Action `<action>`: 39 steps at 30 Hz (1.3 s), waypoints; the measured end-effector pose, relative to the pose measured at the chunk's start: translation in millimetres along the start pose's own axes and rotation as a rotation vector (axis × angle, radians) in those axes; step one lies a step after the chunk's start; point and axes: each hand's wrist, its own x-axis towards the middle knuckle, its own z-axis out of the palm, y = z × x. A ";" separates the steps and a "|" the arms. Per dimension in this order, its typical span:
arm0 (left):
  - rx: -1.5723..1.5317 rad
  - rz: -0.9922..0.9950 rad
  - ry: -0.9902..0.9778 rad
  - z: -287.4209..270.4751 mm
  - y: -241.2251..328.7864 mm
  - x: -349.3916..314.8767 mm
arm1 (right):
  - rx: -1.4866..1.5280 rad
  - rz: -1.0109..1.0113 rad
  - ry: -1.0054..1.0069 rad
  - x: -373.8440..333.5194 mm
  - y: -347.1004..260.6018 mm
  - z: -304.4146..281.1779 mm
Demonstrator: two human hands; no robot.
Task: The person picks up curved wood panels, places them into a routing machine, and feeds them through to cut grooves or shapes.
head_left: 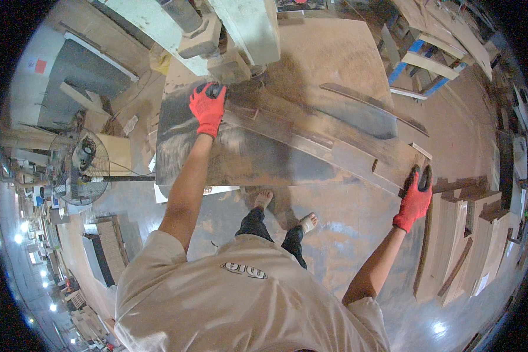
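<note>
A long narrow wooden board (311,144) with notches along its edge slants across a dusty machine table (217,167). My left hand (207,110), in a red glove with dark fingertips, is closed at the board's far-left end, close under the machine's head (229,67). At the near-right end my right hand (415,196), gloved the same way, grips the board just past the table's edge. The undersides of both grips are hidden. A thin wooden strip (375,108) lies behind the board, and a short offcut (421,151) rests near my right fingers.
The pale machine column (252,26) rises over the table's far left. A caged fan (82,164) stands at left. Stacked boards (452,246) stand to the right on the floor, and a blue-and-wood frame (425,67) is at far right.
</note>
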 end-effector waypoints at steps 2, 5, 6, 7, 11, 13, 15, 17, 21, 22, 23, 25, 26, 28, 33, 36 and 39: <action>-0.026 0.029 -0.007 -0.2 0.3 1.2 | -0.054 -0.001 0.009 -2.4 2.0 -1.4; -0.065 0.073 -0.028 -0.6 0.0 1.3 | -0.045 -0.003 -0.009 -4.8 4.1 -2.8; -0.059 0.073 -0.036 -0.4 0.1 0.2 | -0.054 0.030 -0.007 -5.4 4.9 -2.7; -0.051 0.069 -0.047 0.2 0.2 -1.4 | -0.065 0.061 -0.004 -5.6 6.0 -3.0; -0.079 0.072 -0.049 2.5 2.8 -11.9 | -0.019 0.077 -0.017 -9.0 16.8 -4.8; -0.073 0.080 -0.062 1.4 4.8 -18.1 | -0.038 0.109 0.003 -12.5 25.7 -7.8; -0.100 0.108 -0.050 -2.4 4.3 -21.6 | -0.025 0.067 0.007 -17.4 32.5 -10.3; -0.152 0.150 -0.004 -13.0 -1.1 -29.7 | 0.089 0.006 0.026 -23.4 39.3 -12.9; -0.059 0.003 -0.005 -51.2 -35.0 -64.3 | 0.206 -0.039 -0.017 -32.2 48.7 -14.4; -0.063 -0.018 0.004 -61.5 -47.5 -74.5 | 0.142 -0.020 -0.025 -33.0 50.3 -13.0; -0.058 -0.050 0.010 -71.3 -61.1 -83.3 | 0.256 -0.058 -0.063 -32.4 51.6 -12.3; -0.075 -0.149 -0.022 -89.6 -88.3 -96.9 | 0.601 0.013 -0.215 -30.9 54.7 -7.9; -0.199 -0.207 -0.027 -96.5 -98.8 -100.5 | 0.773 0.044 -0.285 -29.4 56.2 -5.1; -0.430 -0.294 -0.004 -107.5 -113.9 -104.7 | 0.886 0.122 -0.177 -27.7 60.7 -0.4; -0.935 -0.355 0.142 -130.8 -115.9 -119.8 | 1.017 0.035 0.042 -33.1 64.9 5.8; -1.193 -0.302 0.219 -145.5 -112.3 -124.7 | 1.406 0.081 -0.073 -39.7 55.7 1.3; -1.139 -0.237 0.264 -159.3 -114.8 -118.8 | 1.363 0.047 -0.008 -46.9 42.0 -6.3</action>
